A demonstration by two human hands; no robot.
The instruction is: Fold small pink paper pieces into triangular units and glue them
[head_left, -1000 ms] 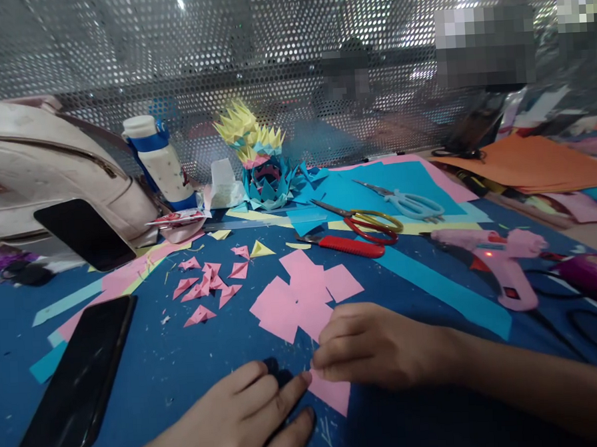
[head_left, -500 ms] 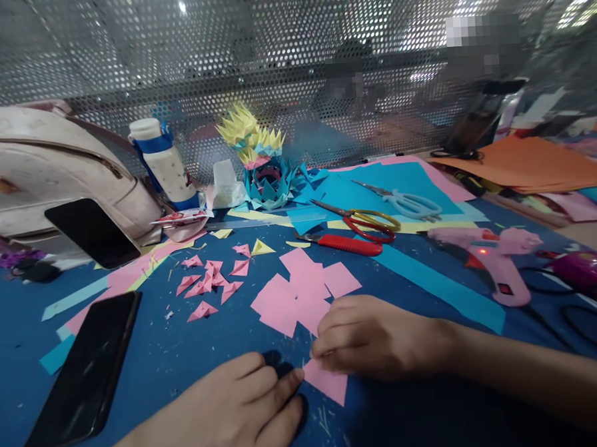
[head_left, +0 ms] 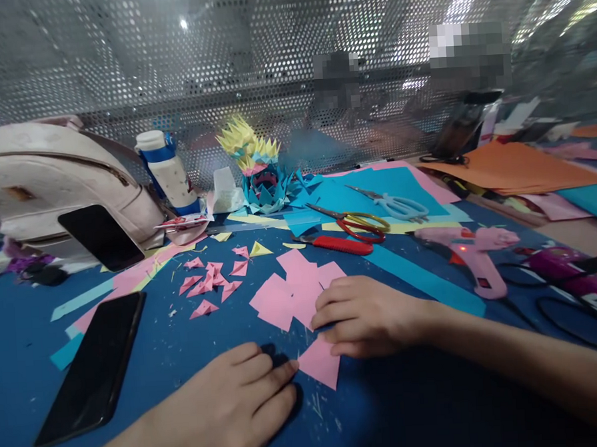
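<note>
At near centre of the bench (head_left: 186,363), the left hand (head_left: 238,400), relaxed and holding nothing, and right hand (head_left: 368,313), grip unclear, are touching a flat pink square (head_left: 320,364), folded pink pieces (head_left: 214,278) seemingly lying finished farther left, pink sheets (head_left: 301,280) remaining unfolded beyond.

You're at a papercraft work area: the blue worktop (head_left: 180,353) before you carries coloured sheets (head_left: 416,184), cut pink squares (head_left: 273,301), small folded pieces (head_left: 211,278), scissors (head_left: 387,199) and a pink glue gun (head_left: 486,274). Behind it you face a perforated metal panel (head_left: 270,58), near your backpack (head_left: 50,173) and bottle (head_left: 169,180). The kind of building, you can't tell.
</note>
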